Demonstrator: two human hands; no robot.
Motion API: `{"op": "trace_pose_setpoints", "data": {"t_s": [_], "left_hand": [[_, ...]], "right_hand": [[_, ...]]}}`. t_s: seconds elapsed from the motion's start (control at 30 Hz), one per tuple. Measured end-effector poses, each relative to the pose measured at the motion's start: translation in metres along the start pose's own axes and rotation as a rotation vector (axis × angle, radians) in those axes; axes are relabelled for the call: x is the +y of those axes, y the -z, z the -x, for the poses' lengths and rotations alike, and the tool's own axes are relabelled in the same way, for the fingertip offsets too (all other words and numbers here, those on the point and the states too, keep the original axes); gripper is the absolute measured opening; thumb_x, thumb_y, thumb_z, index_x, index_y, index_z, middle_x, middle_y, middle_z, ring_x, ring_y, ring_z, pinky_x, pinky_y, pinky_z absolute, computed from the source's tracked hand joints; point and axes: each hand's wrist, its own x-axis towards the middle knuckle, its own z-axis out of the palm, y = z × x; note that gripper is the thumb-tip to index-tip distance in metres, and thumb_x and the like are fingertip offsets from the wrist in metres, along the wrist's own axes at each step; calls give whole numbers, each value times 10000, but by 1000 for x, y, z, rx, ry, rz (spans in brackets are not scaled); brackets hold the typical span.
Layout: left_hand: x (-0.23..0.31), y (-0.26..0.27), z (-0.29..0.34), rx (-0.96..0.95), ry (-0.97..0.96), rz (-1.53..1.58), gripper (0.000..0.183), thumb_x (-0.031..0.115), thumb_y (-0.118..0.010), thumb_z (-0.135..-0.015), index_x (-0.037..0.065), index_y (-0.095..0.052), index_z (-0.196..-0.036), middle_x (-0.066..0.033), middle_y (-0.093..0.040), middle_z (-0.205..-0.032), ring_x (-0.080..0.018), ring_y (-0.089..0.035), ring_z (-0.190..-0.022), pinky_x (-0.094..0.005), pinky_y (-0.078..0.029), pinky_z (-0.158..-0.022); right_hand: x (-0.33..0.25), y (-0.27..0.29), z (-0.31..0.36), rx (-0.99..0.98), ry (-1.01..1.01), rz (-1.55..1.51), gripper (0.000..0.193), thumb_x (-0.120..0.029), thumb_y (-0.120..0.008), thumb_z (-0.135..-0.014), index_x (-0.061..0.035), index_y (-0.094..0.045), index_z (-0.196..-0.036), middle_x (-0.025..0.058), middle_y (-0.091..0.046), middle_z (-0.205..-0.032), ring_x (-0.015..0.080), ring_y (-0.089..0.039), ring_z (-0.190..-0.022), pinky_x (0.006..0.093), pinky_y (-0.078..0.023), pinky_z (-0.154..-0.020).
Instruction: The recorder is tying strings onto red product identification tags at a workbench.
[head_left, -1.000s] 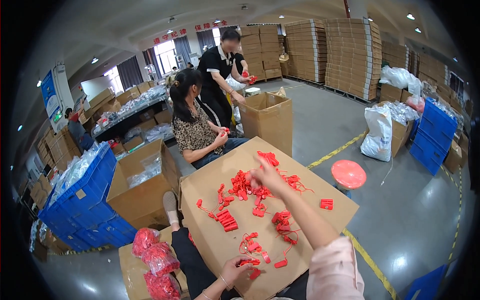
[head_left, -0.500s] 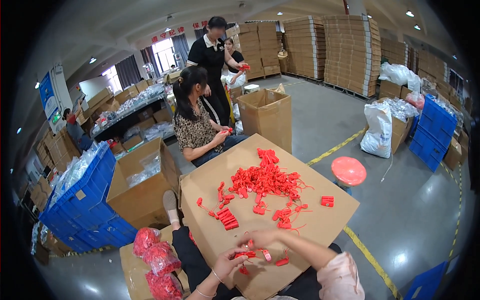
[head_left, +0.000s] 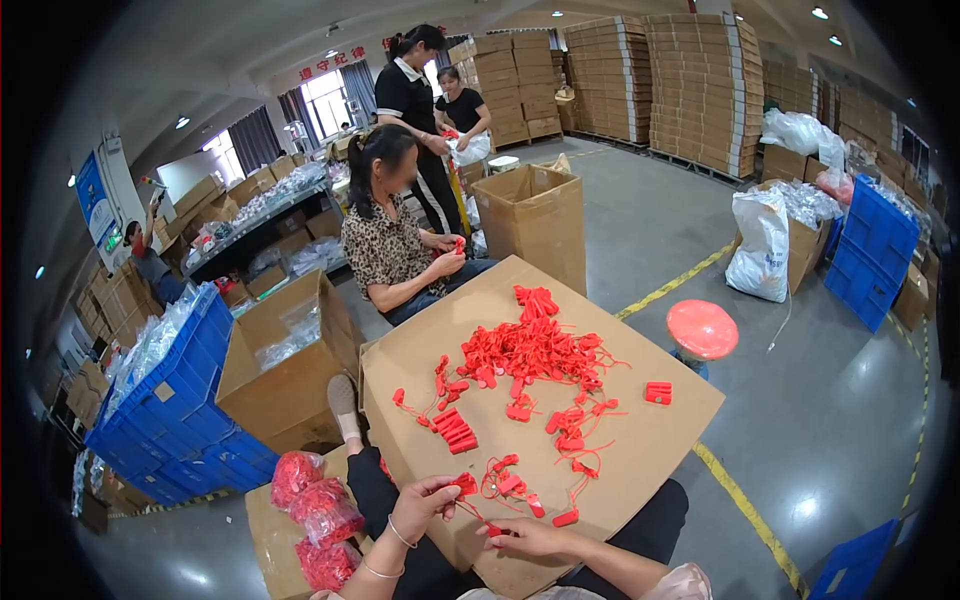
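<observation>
I see the seated worker's hands apart over the cardboard tabletop's [head_left: 645, 440] near corner: left [head_left: 420, 508] pinching a corded red plastic piece [head_left: 465, 484], right [head_left: 528, 538] gripping another red piece [head_left: 496, 530]. Clear bags [head_left: 328, 512] bulge with red contents [head_left: 326, 566]; an open cardboard box [head_left: 268, 400] holds crumpled clear plastic [head_left: 290, 345].

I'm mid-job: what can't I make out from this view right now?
All in the head view:
Single cords in the red heap: overlapping pieces hide them.
Red pieces in left hand and right hand: fingers partly cover them.
Bottom of the tall cardboard box: near wall hides it.
Blue object, lower right: cut off by lower edge.
</observation>
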Motion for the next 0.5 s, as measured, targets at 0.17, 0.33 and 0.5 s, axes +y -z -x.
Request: {"op": "trace_pose_setpoints", "data": {"t_s": [0.17, 0.33, 0.5], "left_hand": [[0, 11, 4, -34, -27, 24, 248, 122, -546, -869, -32, -566, -1062, -36, -587, -755, -96, -525, -594, -209, -436, -557], [0, 13, 12, -73, -10, -39, 254, 124, -551, -867, -27, -572, -1070, -18, -588, -758, -78, -521, -604, -198, -434, -566], [-1, 10, 17, -132, 51, -251, 249, 134, -607, -829, 0, -599, -1039, 13, -593, -739, -34, -494, -599, -170, -415, -557]], "right_hand": [[-8, 2, 7, 44, -105, -173, 340, -292, -420, -930, -72, -497, -1177, -10, -586, -827, 61, -505, -688, 216, -426, -616], [-4, 5, 8, 64, -193, -180, 369, -269, -433, -929, -97, -425, -1255, -25, -583, -795, 30, -483, -628, 176, -407, -565], [5, 14, 11, 241, -182, -510, 298, -229, -502, -898, -39, -485, -1127, 20, -618, -809, 55, -530, -580, 179, -405, -496]]}}
